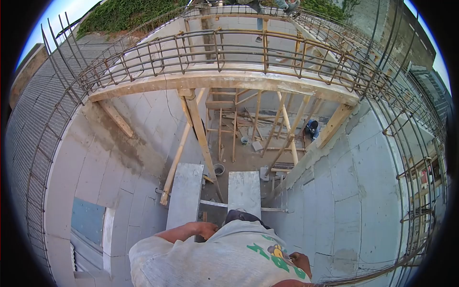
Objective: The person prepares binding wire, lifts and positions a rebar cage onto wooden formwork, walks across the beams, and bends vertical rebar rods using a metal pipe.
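- We see a left hand point(208, 230) with fingers curled at the hem of a pale, printed shirt point(191, 260); whether it grasps anything, we cannot tell.
- Our right hand point(300, 262) bends in on the shirt's other side, also curled. Its grip is hidden from us, so we cannot say if it is clenched, holding or free.
- Just beyond the right forearm, thin rods point(394, 266) sweep in a loose curve towards the upright steel at right.
- No tying, lifting or cutting shows at the fingers – we judge this a moment of readying or small handling. Any move from here, in our view, calls for sure balance and care around bare bar ends.
- Below us lie two flat, whitish boards, one left point(185, 191) and one right point(244, 184), scuffed and rectangular, above the littered floor.
- Smooth grey block walls point(354, 167) flank the drop, their joints lined and patches roughly mortared.
- Ahead, a rusty, ribbed steel cage point(219, 52) runs above a rough timber beam point(220, 80) – slim wooden props point(203, 136) slant beneath it.
- Farther down, a co-worker point(311, 129) crouches by the right wall; corrugated roofing point(43, 110) ripples outside at left.
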### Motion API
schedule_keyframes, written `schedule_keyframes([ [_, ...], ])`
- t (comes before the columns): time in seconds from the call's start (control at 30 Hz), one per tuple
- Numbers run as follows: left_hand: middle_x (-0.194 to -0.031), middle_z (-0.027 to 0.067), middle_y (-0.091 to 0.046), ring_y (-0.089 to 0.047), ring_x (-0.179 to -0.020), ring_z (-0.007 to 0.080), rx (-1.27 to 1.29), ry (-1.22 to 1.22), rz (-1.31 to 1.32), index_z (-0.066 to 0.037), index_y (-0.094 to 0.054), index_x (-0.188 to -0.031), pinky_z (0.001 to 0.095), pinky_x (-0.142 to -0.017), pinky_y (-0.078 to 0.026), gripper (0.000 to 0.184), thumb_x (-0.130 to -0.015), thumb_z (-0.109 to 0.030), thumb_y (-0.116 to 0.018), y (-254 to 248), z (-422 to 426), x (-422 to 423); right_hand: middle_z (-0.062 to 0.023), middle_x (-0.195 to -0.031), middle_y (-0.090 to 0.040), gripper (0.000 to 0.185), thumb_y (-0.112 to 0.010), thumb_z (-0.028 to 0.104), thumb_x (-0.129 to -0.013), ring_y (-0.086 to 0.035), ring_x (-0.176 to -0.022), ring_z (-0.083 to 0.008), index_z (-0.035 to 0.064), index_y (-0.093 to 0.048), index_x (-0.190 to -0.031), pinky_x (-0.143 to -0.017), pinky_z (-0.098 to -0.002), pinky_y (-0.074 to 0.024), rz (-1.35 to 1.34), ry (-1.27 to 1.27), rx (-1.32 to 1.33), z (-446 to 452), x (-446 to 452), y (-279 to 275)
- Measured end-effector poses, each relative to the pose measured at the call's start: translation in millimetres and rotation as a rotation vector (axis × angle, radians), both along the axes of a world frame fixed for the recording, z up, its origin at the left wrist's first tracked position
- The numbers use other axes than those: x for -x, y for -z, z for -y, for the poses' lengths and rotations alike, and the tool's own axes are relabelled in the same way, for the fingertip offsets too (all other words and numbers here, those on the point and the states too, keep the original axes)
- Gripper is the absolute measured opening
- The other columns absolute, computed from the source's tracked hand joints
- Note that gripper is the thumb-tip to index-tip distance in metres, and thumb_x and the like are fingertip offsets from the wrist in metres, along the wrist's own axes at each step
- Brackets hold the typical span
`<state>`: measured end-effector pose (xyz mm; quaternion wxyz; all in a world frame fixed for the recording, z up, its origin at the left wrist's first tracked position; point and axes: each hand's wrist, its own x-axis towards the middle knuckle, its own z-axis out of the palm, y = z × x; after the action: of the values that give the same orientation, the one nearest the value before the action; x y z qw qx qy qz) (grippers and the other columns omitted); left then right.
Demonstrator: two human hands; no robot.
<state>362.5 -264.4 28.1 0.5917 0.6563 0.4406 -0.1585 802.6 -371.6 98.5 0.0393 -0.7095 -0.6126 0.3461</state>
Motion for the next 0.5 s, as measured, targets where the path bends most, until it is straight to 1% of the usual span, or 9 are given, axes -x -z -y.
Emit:
schedule_keyframes([
  [0.03, -0.088, 0.0126, -0.067, -0.061, -0.075, 0.0218, 0.026, 0.0, -0.004, -0.002, -0.064, -0.101, 0.0379, -0.064, -0.046, 0.049, -0.07, -0.04, -0.063, 0.6, -1.3, 0.1, -0.0144, -0.082, -0.066, 0.015, -0.056, 0.015, -0.076, -0.063, -0.078, -0.0324, 0.0086, -0.069, -0.082, -0.071, -0.0391, -0.0501, 0.003, 0.003, 0.011, 1.9, 2.8, -0.9],
  [0.1, -0.091, 0.0131, -0.067, -0.061, -0.078, 0.0221, -0.006, -0.007, 0.046, -0.002, -0.064, -0.101, 0.0372, -0.068, -0.046, 0.047, -0.071, -0.039, -0.063, -5.6, -0.3, 0.5, -0.0145, -0.083, -0.066, 0.015, -0.056, 0.014, -0.076, -0.063, -0.078, -0.0324, 0.0079, -0.068, -0.083, -0.072, -0.039, -0.0502, 0.003, 0.015, 0.038, 3.2, 8.4, -2.3],
  [0.2, -0.092, 0.0133, -0.068, -0.061, -0.08, 0.022, -0.125, -0.094, 0.264, -0.002, -0.065, -0.101, 0.0365, -0.071, -0.045, 0.044, -0.074, -0.036, -0.061, -66.4, 3.6, -8.9, -0.0143, -0.084, -0.066, 0.016, -0.056, 0.014, -0.075, -0.063, -0.08, -0.0323, 0.0076, -0.068, -0.084, -0.074, -0.0394, -0.05, -0.008, 0.026, 0.084, 7.3, 13.7, 2.0],
  [0.3, -0.093, 0.0138, -0.068, -0.061, -0.081, 0.0232, 0.09, -0.105, 0.109, -0.002, -0.065, -0.1, 0.0369, -0.072, -0.046, 0.042, -0.076, -0.036, -0.06, -77.8, 0.4, 2.1, -0.0145, -0.085, -0.066, 0.017, -0.056, 0.014, -0.075, -0.063, -0.08, -0.0326, 0.0081, -0.068, -0.085, -0.075, -0.0404, -0.0496, -0.031, 0.006, 0.105, 5.7, 16.7, 14.9],
  [0.33, -0.094, 0.0146, -0.067, -0.062, -0.087, 0.0258, 0.102, -0.124, 0.07, -0.001, -0.065, -0.1, 0.0377, -0.073, -0.046, 0.044, -0.076, -0.038, -0.06, -88.8, -3.9, 4.1, -0.0148, -0.085, -0.066, 0.017, -0.056, 0.014, -0.075, -0.063, -0.081, -0.0327, 0.0081, -0.068, -0.085, -0.075, -0.0408, -0.0495, -0.037, 0.001, 0.12, 0.2, 19.5, 14.7],
  [0.4, -0.095, 0.0171, -0.066, -0.062, -0.089, 0.0289, -0.038, 0.006, 0.054, -0.001, -0.065, -0.099, 0.0381, -0.074, -0.047, 0.043, -0.077, -0.038, -0.058, -59.4, -5.9, 23.7, -0.0156, -0.086, -0.066, 0.018, -0.055, 0.015, -0.075, -0.062, -0.082, -0.0332, 0.008, -0.068, -0.086, -0.076, -0.042, -0.0489, -0.048, 0.013, 0.166, -12.2, 25.2, 20.4],
  [0.43, -0.095, 0.0183, -0.066, -0.062, -0.089, 0.0305, -0.111, 0.071, 0.053, -0.001, -0.065, -0.098, 0.0383, -0.074, -0.047, 0.043, -0.078, -0.038, -0.058, -60.9, -12.3, 26.1, -0.0155, -0.086, -0.066, 0.018, -0.055, 0.016, -0.075, -0.062, -0.083, -0.0333, 0.0074, -0.068, -0.086, -0.076, -0.0414, -0.0488, -0.043, 0.011, 0.173, -20.1, 30.3, 20.3],
  [0.47, -0.095, 0.0198, -0.065, -0.062, -0.089, 0.0316, -0.096, 0.042, 0.043, -0.001, -0.064, -0.099, 0.0385, -0.074, -0.047, 0.042, -0.078, -0.037, -0.057, -63.0, -17.9, 27.4, -0.0155, -0.086, -0.066, 0.019, -0.055, 0.017, -0.075, -0.062, -0.083, -0.0334, 0.0067, -0.067, -0.085, -0.076, -0.0408, -0.0488, -0.032, 0.007, 0.175, -31.1, 34.0, 18.6],
  [0.5, -0.095, 0.0214, -0.064, -0.062, -0.089, 0.0328, -0.086, 0.012, 0.035, -0.002, -0.064, -0.099, 0.0388, -0.074, -0.047, 0.041, -0.079, -0.036, -0.056, -86.5, -29.4, 18.4, -0.0155, -0.086, -0.066, 0.019, -0.055, 0.017, -0.075, -0.062, -0.083, -0.0334, 0.006, -0.067, -0.085, -0.076, -0.0402, -0.0488, -0.019, 0.003, 0.172, -41.8, 35.9, 18.0],
])
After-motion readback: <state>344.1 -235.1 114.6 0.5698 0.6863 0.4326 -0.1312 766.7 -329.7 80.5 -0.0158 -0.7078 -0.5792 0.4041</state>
